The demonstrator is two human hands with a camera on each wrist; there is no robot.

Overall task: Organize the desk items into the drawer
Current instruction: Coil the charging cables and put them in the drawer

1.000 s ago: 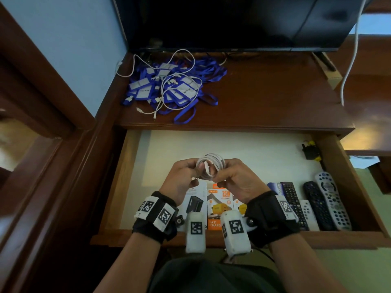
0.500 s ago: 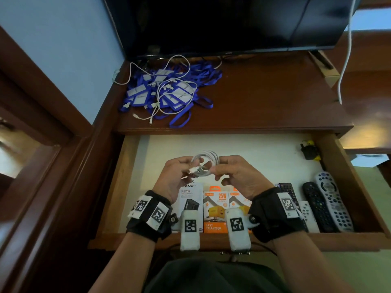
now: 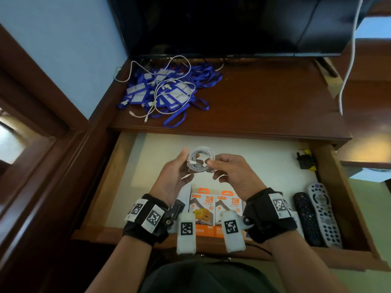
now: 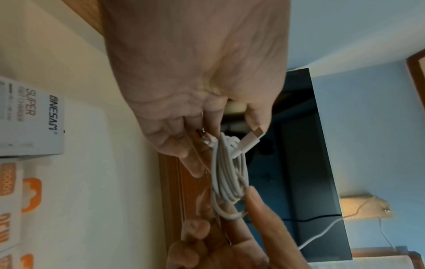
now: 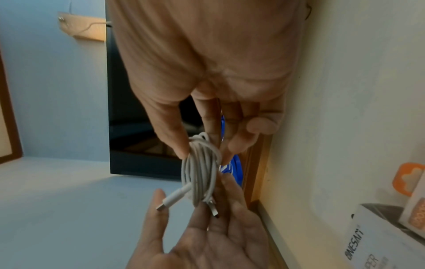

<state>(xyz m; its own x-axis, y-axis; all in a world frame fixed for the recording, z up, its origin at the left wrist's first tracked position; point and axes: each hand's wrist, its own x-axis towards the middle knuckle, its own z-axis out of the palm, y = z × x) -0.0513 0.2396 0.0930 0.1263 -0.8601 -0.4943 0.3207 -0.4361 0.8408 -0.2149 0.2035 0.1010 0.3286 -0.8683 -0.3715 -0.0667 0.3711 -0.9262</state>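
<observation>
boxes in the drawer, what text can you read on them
"ONESAM" and "SUPER": white charger box.
"25W": each of the two orange charger boxes, head view.
Smaller print on all three boxes: too blurred to read.

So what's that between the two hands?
A coiled white cable, held between the left hand and right hand above the open drawer; the head view shows it best.
</observation>
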